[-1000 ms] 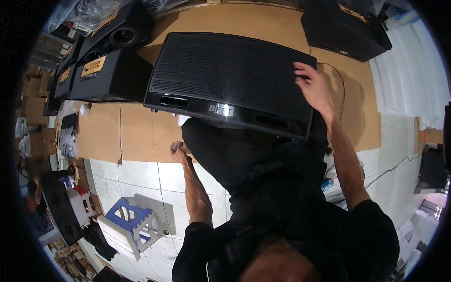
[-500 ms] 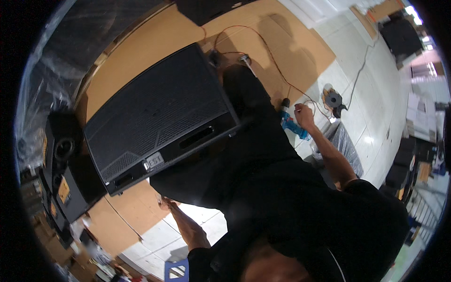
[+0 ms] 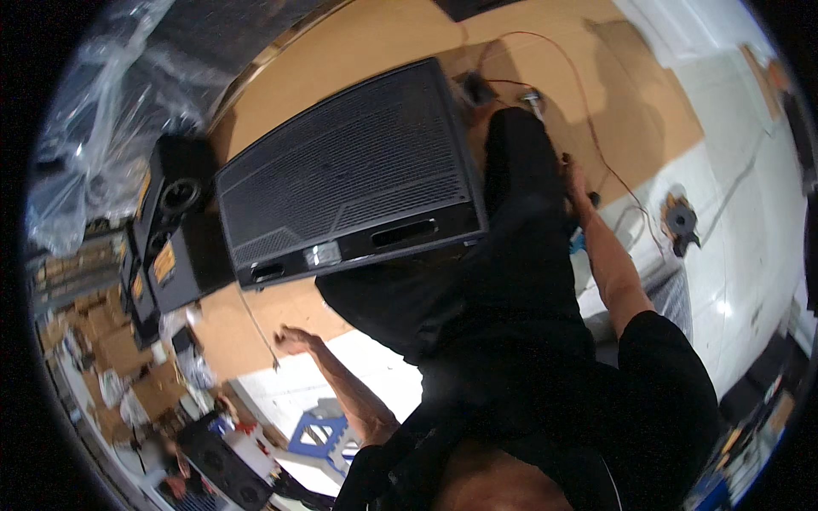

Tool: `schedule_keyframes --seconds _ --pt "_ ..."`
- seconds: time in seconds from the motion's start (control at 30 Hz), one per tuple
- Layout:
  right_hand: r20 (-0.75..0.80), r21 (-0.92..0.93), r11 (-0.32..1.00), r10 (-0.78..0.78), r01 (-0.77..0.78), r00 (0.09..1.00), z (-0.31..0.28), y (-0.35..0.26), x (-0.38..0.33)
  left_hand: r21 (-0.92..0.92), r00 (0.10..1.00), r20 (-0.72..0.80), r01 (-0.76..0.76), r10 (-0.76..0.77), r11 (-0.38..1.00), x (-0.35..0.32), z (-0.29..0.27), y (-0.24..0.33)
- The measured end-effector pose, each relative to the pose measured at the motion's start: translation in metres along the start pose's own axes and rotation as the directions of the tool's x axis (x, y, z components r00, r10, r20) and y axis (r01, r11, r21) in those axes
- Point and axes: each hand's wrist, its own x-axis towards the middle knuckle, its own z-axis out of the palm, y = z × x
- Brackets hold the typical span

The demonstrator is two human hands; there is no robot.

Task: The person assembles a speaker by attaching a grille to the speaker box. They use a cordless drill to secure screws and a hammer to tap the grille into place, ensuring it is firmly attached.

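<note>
One black speaker [image 3: 354,170] lay crosswise ahead of the person [image 3: 511,349], its long axis slanting away rightward, nearer the loosely open, empty left hand [image 3: 295,341] than the right hand [image 3: 576,182], whose grip, beyond the right leg [image 3: 521,170], could not be made out.

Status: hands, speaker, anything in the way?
Left hand open, off speaker. Right hand by right leg, grip unclear. Speaker front faces camera. Red cable across cardboard, possible snag.

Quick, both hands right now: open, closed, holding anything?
Left hand: loosely open, nothing visible in it.
Right hand: too unclear to tell whether its grip is closed or holds anything.
</note>
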Motion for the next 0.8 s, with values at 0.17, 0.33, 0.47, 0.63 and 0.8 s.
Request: schedule_keyframes --seconds 0.17,0.33,0.47,0.63,0.8 --pt "0.119 -0.121 0.988 -0.087 0.101 0.989 -0.009 0.063 0.065 -0.732 0.838 0.480 0.217 0.262 0.646 -0.064 -0.108 0.358" --pt "0.100 -0.230 0.970 -0.053 0.075 0.994 0.007 0.074 0.086 -0.665 0.473 0.479 -0.354 0.739 0.658 -0.119 -0.104 0.473" --pt "0.044 -0.086 0.979 -0.183 0.186 0.982 -0.013 0.077 0.073 -0.604 0.419 0.500 -0.459 0.758 0.652 -0.137 -0.070 0.492" --pt "0.077 0.175 0.973 0.140 -0.152 0.987 -0.081 0.015 -0.010 -0.648 0.400 0.545 -0.356 0.737 0.673 -0.142 -0.074 0.491" --pt "-0.073 0.209 0.965 0.179 -0.161 0.981 -0.118 -0.001 -0.071 -0.829 0.120 0.549 -0.045 0.827 0.557 -0.182 -0.126 0.502"
